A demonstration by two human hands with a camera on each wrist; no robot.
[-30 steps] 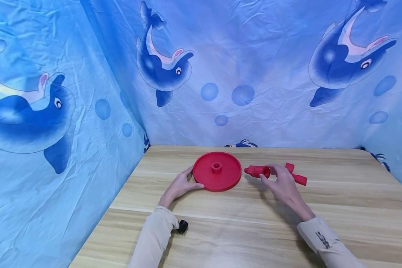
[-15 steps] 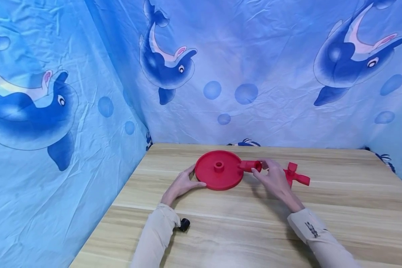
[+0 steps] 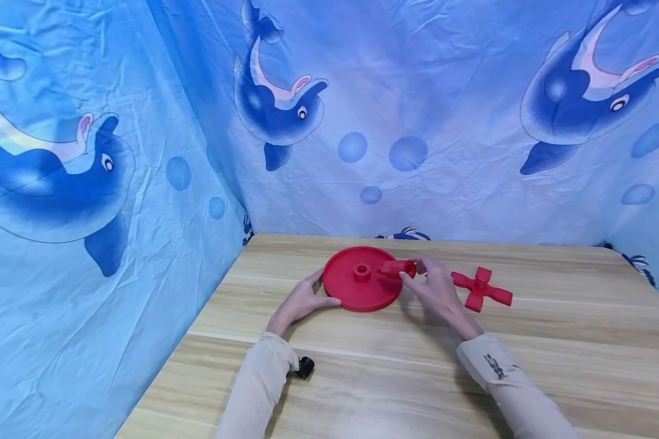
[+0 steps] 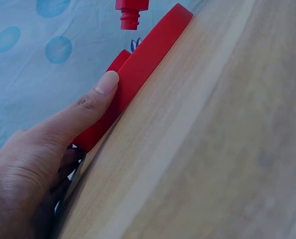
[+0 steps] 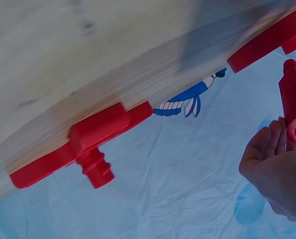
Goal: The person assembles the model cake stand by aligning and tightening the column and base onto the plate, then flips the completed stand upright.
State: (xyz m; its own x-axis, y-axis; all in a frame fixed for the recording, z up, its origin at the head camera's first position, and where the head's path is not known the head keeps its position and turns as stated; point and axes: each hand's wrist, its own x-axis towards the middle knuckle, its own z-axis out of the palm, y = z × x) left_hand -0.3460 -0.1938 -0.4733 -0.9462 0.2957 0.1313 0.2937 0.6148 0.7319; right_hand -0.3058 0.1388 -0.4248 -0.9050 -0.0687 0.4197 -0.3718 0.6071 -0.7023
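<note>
On the wooden table lies a red round disc [image 3: 343,288] with a raised rim and a hollow hub [image 3: 362,274] at its centre. My left hand [image 3: 301,303] grips the disc's left edge, its thumb [image 4: 90,102] pressing the near side of the rim. Over the disc's right part, my right hand [image 3: 437,294] pinches a red hollow tube [image 3: 398,269] by its open end. The tube lies sideways, its narrow tip toward the hub. Ridges show on that tip [image 4: 130,21] in the left wrist view, where it hangs above the disc.
Right of the right hand, a red four-armed cross piece [image 3: 481,288] lies on the table [image 3: 384,378], a ridged stub [image 5: 96,168] standing from its middle. A black cylinder [image 3: 305,367] sits at the left cuff. Blue dolphin-print cloth [image 3: 445,183] hangs behind the table and at its sides.
My right hand has carried the tube left, from beside the disc to over its right part. The cross piece now shows whole. My left hand keeps its hold on the disc.
</note>
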